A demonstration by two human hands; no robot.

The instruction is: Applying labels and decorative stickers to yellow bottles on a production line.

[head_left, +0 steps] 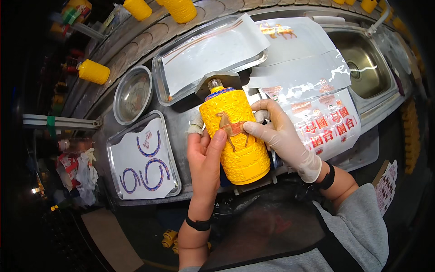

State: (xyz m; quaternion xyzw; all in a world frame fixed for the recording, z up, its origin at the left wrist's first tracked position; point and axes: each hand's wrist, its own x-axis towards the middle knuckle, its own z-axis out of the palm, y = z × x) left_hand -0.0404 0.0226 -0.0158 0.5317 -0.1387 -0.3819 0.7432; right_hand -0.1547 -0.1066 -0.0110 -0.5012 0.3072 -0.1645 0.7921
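A yellow embossed bottle (241,156) with a bare glass neck lies tilted in front of me, its neck pointing away. A blue patterned band circles its shoulder. On its front is a brown horse decal (232,129) with a red saddle patch. My left hand (205,152), bare, grips the bottle's left side, its thumb on the surface beside the horse. My right hand (283,136), in a thin whitish glove, holds the right side with its thumb pressed on the decal's right edge. Whitish pads show at both sides of the bottle; the fingers beneath it are hidden.
A metal tray (177,179) with blue curved decals lies left, below a round metal bowl (120,102). A larger tray (159,68) holds a striped sheet. Red-printed decal sheets (324,120) lie right, before a sink (364,68). Yellow bottles (94,71) stand along a slatted conveyor (131,43).
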